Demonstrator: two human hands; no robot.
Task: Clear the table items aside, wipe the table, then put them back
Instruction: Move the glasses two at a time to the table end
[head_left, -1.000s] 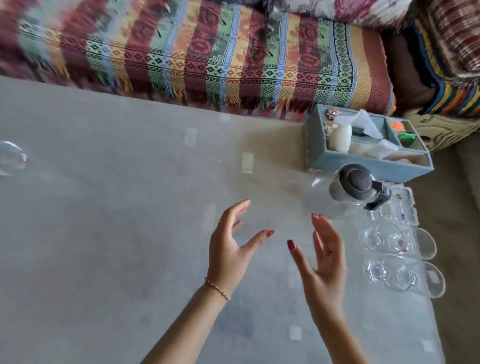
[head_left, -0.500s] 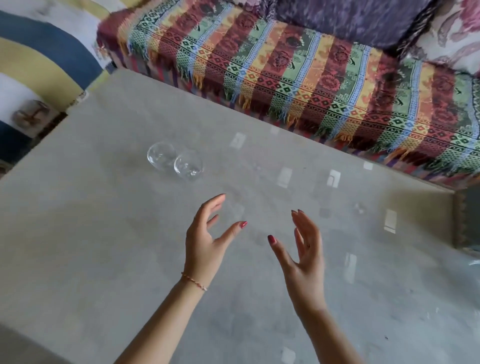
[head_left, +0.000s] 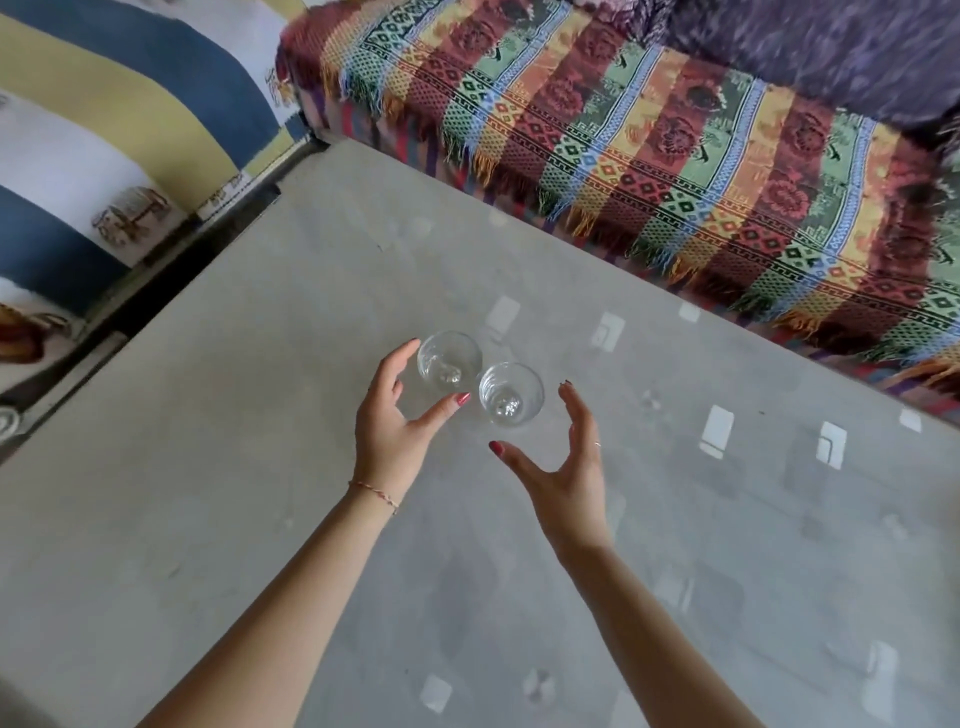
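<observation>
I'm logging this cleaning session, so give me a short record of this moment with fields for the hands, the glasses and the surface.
left hand: open, fingers and thumb spread around the left glass, no grip yet
right hand: open, spread just short of the right glass
glasses: two, clear, upright, side by side
surface: grey table
behind the table: sofa with patterned throw

- Two glasses, left glass (head_left: 448, 360) and right glass (head_left: 511, 395), stand touching; no passage between them.
- My left hand (head_left: 392, 415) and right hand (head_left: 563, 473) flank them; bare table (head_left: 208, 467) lies around.
</observation>
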